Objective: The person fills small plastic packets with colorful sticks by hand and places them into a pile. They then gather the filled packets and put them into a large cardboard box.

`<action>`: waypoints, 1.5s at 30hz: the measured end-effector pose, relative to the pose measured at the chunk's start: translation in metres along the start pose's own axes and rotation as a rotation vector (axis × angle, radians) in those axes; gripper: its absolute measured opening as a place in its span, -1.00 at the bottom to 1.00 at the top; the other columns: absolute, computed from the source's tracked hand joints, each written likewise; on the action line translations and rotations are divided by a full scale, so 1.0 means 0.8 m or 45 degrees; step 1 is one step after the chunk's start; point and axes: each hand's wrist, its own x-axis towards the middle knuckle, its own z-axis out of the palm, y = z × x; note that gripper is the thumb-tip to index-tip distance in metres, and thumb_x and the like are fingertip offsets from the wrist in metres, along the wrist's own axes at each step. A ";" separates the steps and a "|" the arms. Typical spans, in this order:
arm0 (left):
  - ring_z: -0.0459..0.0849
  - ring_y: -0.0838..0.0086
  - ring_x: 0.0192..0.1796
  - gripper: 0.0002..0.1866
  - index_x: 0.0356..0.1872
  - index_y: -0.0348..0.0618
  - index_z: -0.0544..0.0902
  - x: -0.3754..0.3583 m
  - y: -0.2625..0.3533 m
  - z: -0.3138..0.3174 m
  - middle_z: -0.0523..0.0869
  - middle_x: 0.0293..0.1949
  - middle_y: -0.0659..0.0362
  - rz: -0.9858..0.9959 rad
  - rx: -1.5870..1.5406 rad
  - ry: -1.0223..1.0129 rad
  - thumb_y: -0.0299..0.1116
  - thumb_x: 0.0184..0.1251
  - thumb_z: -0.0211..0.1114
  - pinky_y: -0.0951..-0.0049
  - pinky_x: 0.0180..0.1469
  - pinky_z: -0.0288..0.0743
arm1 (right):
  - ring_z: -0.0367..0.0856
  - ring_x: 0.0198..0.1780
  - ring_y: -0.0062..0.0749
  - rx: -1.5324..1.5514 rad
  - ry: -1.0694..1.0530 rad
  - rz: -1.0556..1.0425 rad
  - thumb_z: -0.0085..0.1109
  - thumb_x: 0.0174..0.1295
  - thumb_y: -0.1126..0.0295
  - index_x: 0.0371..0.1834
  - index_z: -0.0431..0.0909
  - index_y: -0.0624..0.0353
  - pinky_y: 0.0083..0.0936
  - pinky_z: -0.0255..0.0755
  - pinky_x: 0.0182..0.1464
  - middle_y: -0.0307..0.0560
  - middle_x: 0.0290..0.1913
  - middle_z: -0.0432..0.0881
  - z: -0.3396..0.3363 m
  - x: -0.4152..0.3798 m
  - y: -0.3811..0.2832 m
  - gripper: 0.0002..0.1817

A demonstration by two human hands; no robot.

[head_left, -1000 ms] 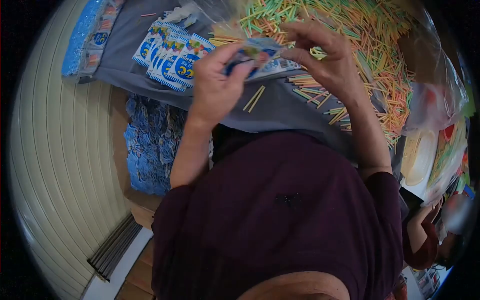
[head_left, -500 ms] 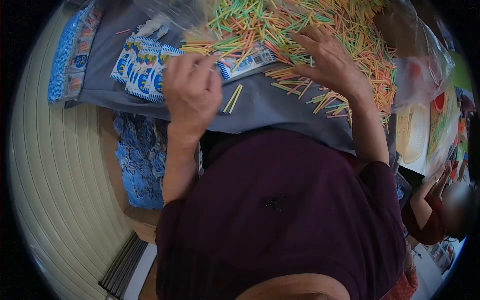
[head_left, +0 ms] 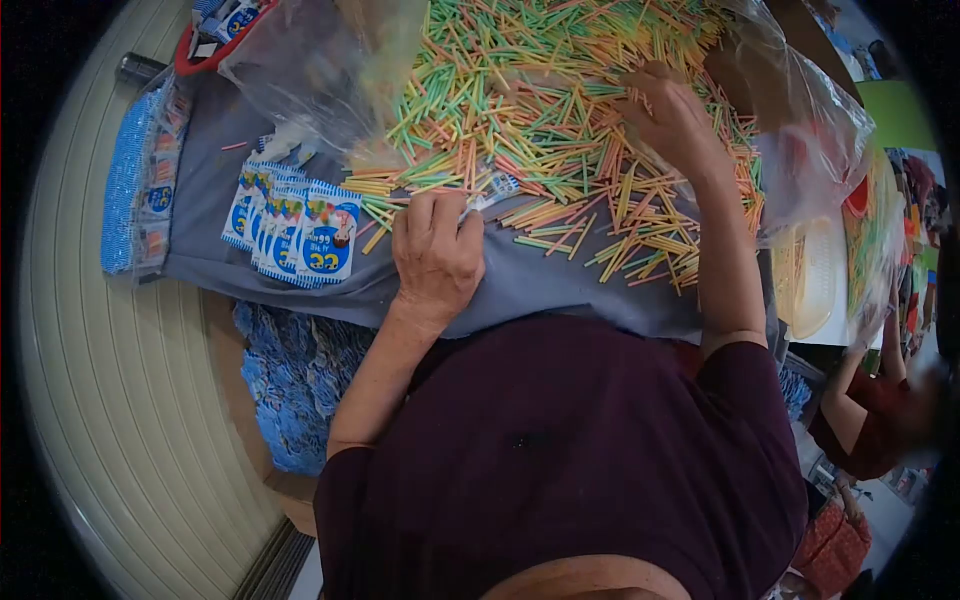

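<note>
My left hand [head_left: 437,255] rests at the near part of the grey cloth, its fingers curled down and closed. A blue and white printed packet [head_left: 500,187] shows just beyond its fingertips, partly covered by sticks. What these fingers hold is hidden beneath them. Over the right part of a big heap of thin pastel sticks [head_left: 560,120], my right hand [head_left: 672,122] has its fingers bent down among the sticks. They are a little blurred and look closed; I cannot make out what is in them. Left of my left hand lie several overlapping printed sachets [head_left: 328,235].
Clear plastic sheeting [head_left: 310,75] stands left of the heap, with more plastic [head_left: 815,130] on the right. A blue bundle in clear wrap [head_left: 132,190] lies at the table's left edge. Beyond the right side are a pale basket [head_left: 815,280] and another person's arm [head_left: 850,395].
The whole view has shifted, so the table sits lower. My left hand has come right, over where two loose yellow sticks lay. My right hand has moved farther into the heap, its fingers now bent.
</note>
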 end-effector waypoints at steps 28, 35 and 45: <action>0.60 0.25 -0.11 -0.67 -0.13 -0.17 0.69 0.011 -0.009 0.000 0.62 -0.16 0.18 -0.102 -0.170 -0.162 -0.46 -0.01 0.37 0.23 -0.17 0.51 | 0.49 0.25 0.10 -0.590 -0.255 -0.214 0.07 0.23 0.37 0.24 0.41 0.27 0.15 0.34 0.24 0.17 0.22 0.47 0.055 0.012 -0.108 -0.52; 0.57 0.28 -0.11 -0.71 -0.19 -0.20 0.67 0.018 0.001 -0.001 0.60 -0.13 0.18 -0.068 0.066 -0.214 -0.42 -0.01 0.36 0.25 -0.20 0.50 | 0.50 0.20 0.06 -0.404 -0.304 -0.069 0.07 0.31 0.36 0.13 0.41 0.19 0.17 0.34 0.18 0.12 0.14 0.49 0.063 0.008 -0.074 -0.66; 0.58 0.27 -0.13 -0.82 -0.29 -0.30 0.66 0.003 0.003 0.012 0.58 -0.22 0.14 -0.031 -0.031 -0.100 -0.46 0.08 0.33 0.30 -0.18 0.55 | 0.48 0.22 0.00 0.093 -0.375 0.143 0.15 0.28 0.36 0.08 0.44 0.17 0.17 0.30 0.19 0.08 0.17 0.50 0.065 0.020 -0.002 -0.68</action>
